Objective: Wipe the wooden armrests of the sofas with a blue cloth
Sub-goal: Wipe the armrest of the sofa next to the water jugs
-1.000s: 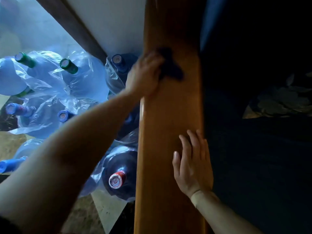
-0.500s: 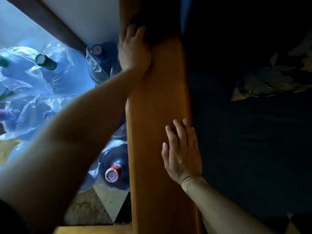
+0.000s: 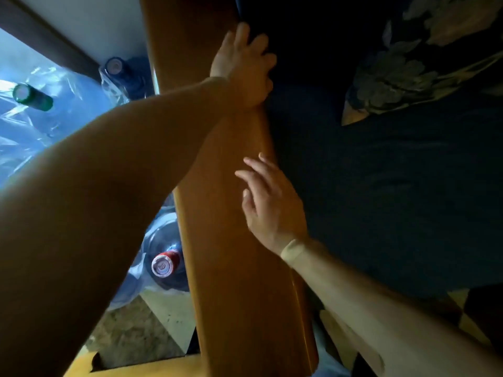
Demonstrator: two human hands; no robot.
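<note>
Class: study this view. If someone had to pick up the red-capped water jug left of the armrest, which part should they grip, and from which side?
Grip the neck just under the red cap, coming from above: the jug stands cap-up, its wide body is crowded by the armrest and plastic-wrapped jugs.

No text can be read anywhere. The red cap (image 3: 163,263) of the water jug on the floor, left of the armrest, bears a round printed mark, too blurred to make out. The green cap (image 3: 23,93) and blue cap (image 3: 114,66) farther left show no legible print
</note>
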